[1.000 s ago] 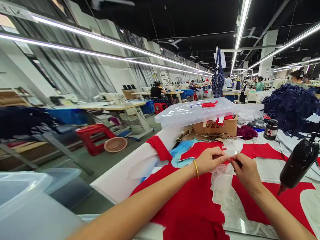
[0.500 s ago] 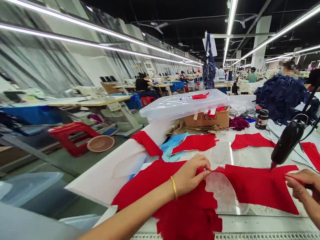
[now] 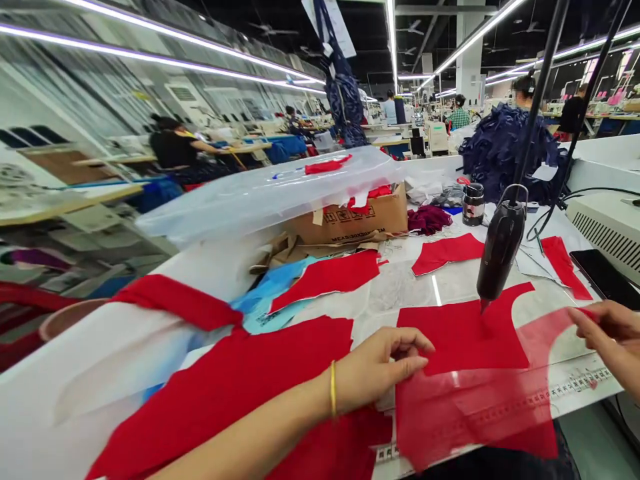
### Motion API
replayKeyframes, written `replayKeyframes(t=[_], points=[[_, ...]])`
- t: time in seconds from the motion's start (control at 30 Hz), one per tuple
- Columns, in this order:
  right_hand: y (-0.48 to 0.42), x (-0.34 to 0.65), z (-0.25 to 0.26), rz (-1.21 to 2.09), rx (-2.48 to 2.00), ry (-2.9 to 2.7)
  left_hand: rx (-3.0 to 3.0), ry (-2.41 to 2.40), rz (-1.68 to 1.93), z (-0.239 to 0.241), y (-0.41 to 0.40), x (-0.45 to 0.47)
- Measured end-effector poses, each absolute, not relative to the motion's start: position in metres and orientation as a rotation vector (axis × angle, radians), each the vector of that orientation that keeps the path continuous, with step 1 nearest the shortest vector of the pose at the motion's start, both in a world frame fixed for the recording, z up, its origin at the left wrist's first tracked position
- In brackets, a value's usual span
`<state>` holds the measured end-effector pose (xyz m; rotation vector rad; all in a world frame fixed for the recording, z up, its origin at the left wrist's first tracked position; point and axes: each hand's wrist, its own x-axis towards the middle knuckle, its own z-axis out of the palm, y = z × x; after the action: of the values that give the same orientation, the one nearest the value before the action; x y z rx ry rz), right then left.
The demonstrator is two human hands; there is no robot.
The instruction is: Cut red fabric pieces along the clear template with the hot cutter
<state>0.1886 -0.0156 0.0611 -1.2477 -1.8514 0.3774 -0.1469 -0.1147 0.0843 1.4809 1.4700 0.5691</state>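
Note:
Between my two hands hangs a cut red fabric piece [image 3: 450, 417]; it looks blurred and half see-through over the table's front edge. My left hand [image 3: 385, 367], with a gold bangle at the wrist, pinches its upper left corner. The upper right corner is pinched by my right hand [image 3: 613, 337], partly cut off by the frame edge. Just beyond lies another red fabric piece [image 3: 445, 333], flat on the table. A black hanging tool [image 3: 500, 257] points its narrow tip down at that piece. Left of my left hand, a stack of red fabric pieces [image 3: 235, 387] spreads under my forearm.
More red pieces [image 3: 450, 252] lie farther back, near a cardboard box [image 3: 360, 223] with a clear plastic lid [image 3: 240, 193] above it. A dark jar [image 3: 473, 205] and a navy fabric heap [image 3: 510, 150] stand behind. A black phone [image 3: 607, 277] lies right. A tape measure [image 3: 575, 383] runs along the front edge.
Both hands have drawn a red piece toward me, off the spot below the black tool, where another red piece now shows. The view has swung right.

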Motion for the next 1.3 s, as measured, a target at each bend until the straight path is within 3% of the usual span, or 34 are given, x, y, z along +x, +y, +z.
replayKeyframes(t=[0.1,0.23,0.77,1.3], points=[[0.009,0.175,0.044,0.56,-1.278,-1.902,1.599,1.582,0.503,0.054,-0.093,-0.148],[0.026,0.176,0.024,0.524,-1.38,-2.027,1.689,1.659,0.508,0.039,-0.08,-0.151],[0.065,0.153,0.041,0.404,-1.732,-2.235,1.981,1.779,0.423,0.039,-0.05,-0.158],[0.084,0.151,0.029,0.382,-1.742,-2.168,1.999,1.851,0.417,0.036,-0.027,-0.161]])
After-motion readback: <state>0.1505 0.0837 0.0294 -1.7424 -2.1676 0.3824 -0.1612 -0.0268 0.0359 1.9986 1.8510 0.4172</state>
